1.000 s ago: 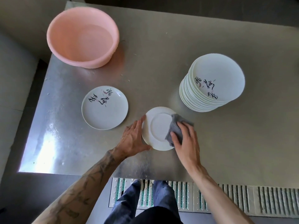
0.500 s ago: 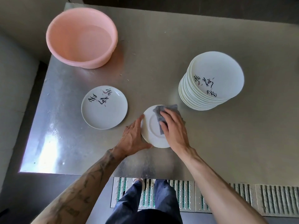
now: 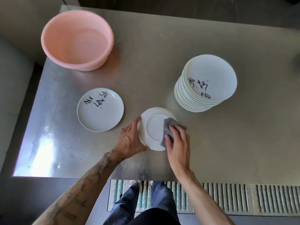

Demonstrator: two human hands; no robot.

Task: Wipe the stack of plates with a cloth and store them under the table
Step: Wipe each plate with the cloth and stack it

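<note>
A white plate [image 3: 152, 127] lies upside down on the steel table [image 3: 227, 135] in front of me. My left hand [image 3: 129, 140] holds its left rim, thumb at the near edge. My right hand [image 3: 178, 143] presses a grey cloth [image 3: 168, 129] onto the plate's right side, fingers curled over the cloth. A tall stack of white plates [image 3: 206, 83] with black calligraphy stands to the right. A single plate [image 3: 100, 109] with the same writing lies face up to the left.
A pink plastic basin [image 3: 76, 39] sits at the table's back left corner. The table's near edge runs just below my hands, with a floor grate [image 3: 243, 198] and my legs beneath it. A wall stands to the left.
My right hand slid the cloth from the plate's upper middle back to its right side. My left hand stayed on the left rim.
</note>
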